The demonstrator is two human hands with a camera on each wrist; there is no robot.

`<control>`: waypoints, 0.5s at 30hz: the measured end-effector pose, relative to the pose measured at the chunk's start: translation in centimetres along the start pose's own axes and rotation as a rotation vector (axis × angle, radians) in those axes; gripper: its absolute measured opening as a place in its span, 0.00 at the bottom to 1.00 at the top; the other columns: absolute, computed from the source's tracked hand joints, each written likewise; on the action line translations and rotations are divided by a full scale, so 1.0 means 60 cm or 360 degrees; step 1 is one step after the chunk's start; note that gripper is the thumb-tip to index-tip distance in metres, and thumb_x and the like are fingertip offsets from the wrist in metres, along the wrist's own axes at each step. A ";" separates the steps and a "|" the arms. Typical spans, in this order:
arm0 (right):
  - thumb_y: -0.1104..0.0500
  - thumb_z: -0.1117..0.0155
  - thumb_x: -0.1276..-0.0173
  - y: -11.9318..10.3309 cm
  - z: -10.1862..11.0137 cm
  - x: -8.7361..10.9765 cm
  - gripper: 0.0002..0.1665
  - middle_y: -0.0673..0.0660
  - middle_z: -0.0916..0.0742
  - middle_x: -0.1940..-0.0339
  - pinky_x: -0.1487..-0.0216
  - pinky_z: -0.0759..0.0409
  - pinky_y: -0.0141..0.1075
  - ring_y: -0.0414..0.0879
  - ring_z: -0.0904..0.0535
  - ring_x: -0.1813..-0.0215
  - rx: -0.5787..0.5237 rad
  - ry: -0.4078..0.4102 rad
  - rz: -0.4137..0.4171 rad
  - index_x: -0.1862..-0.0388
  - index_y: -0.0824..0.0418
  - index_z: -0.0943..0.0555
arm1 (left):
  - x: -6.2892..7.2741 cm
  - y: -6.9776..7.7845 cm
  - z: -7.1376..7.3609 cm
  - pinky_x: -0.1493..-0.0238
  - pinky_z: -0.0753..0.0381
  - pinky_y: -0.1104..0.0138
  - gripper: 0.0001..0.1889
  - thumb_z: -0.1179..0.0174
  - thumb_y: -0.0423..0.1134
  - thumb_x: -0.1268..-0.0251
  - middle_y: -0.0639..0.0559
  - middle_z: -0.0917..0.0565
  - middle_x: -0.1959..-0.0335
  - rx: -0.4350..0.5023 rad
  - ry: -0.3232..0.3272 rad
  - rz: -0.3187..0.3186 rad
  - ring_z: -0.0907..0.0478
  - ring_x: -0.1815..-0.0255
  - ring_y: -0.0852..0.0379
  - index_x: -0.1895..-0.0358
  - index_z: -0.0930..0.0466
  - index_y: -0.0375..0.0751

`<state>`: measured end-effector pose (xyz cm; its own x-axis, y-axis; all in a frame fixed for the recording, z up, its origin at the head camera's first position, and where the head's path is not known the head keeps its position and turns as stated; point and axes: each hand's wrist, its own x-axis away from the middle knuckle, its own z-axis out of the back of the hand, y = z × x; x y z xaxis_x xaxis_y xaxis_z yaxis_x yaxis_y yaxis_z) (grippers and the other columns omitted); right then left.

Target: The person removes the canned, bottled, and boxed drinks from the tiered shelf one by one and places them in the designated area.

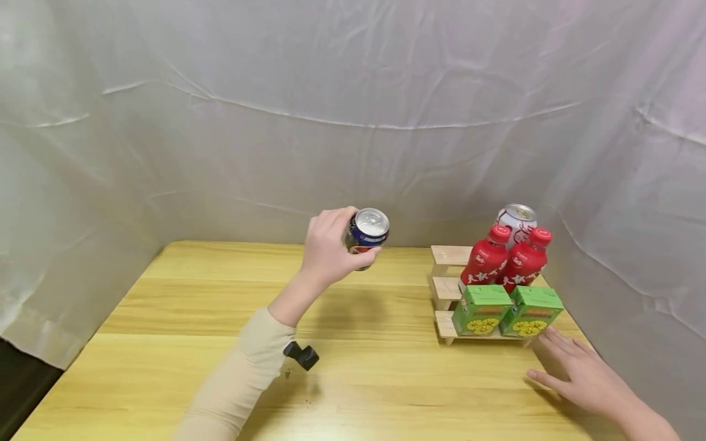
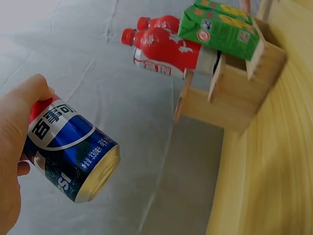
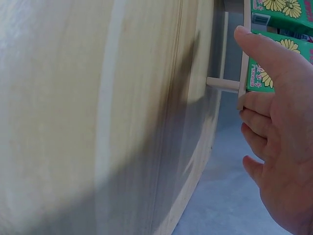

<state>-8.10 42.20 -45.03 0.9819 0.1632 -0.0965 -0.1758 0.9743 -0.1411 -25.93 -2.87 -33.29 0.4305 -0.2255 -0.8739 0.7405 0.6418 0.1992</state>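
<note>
A blue, red and white metal Pepsi can (image 2: 73,147) is held between the curled fingers and thumb of the left hand (image 1: 329,248), above the yellow wooden table (image 1: 386,380). Well apart, the right hand (image 1: 587,375), fingers extended and holding nothing, is just beside the pale three-tier wooden rack (image 1: 445,288) bearing green box-shaped cartons (image 1: 481,304).

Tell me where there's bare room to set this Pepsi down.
Bare: table left of the left arm; table between that arm and the rack; the top step left of the Coke can. Crowded: the lower steps, mostly filled by bottles and boxes, and the rack's front right corner, by the right hand.
</note>
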 end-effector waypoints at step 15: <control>0.37 0.34 0.39 -0.002 0.004 0.001 0.44 0.75 0.29 0.32 0.34 0.85 0.20 0.73 0.32 0.34 0.0029 0.0071 0.0044 0.34 0.66 0.27 | 0.066 -0.088 0.074 0.58 0.31 0.52 0.32 0.30 0.56 0.61 0.44 0.15 0.57 -0.0167 -0.0025 0.0051 0.23 0.56 0.45 0.52 0.21 0.39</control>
<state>-8.01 42.12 -44.77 0.9725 0.1833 -0.1438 -0.2010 0.9723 -0.1196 -25.85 -10.41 -35.86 0.4617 -0.2146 -0.8607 0.6686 0.7218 0.1787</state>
